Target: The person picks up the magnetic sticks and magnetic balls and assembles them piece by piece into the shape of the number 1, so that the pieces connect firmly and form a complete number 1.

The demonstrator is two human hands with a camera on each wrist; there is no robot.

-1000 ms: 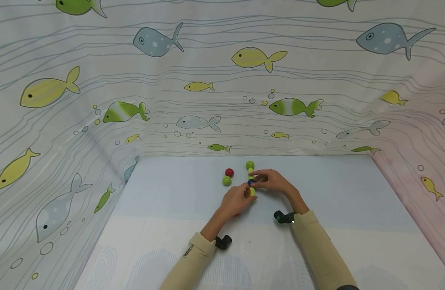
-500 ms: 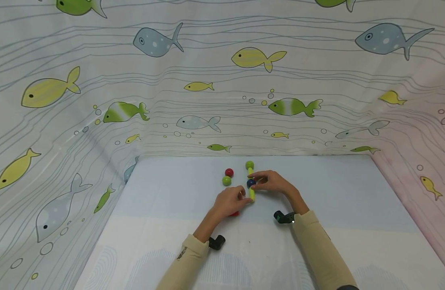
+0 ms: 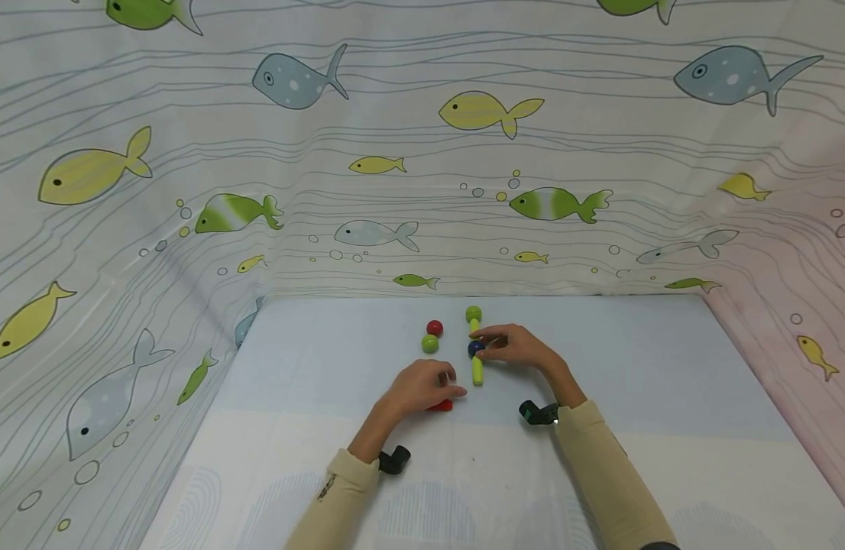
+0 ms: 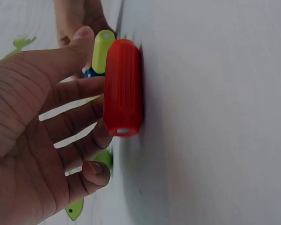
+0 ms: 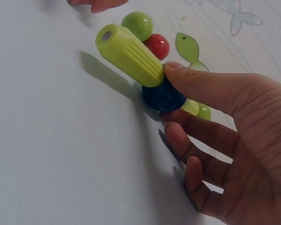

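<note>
My right hand [image 3: 517,345] pinches a dark blue ball [image 5: 163,97] between thumb and fingers. A yellow-green ribbed rod [image 5: 131,55] juts from the ball toward me, its end showing a grey metal spot. On the far side another yellow-green rod [image 3: 474,326] joins the ball to a green ball [image 3: 474,313]. My left hand [image 3: 417,386] hovers over a red ribbed rod [image 4: 124,89] lying on the table; its thumb stands apart from the rod, fingers loosely bent. Whether those fingers touch the red rod cannot be told.
A red ball [image 3: 435,327] and a loose green ball [image 3: 430,344] sit close together, left of the joined pieces. Fish-patterned cloth walls [image 3: 395,198] enclose the table [image 3: 636,367] at the back and sides. A small black wrist camera [image 3: 395,461] hangs from the left arm.
My left hand has let go of the near yellow-green rod and moved left and nearer to me, over the red rod. The right hand keeps its hold on the blue ball.
</note>
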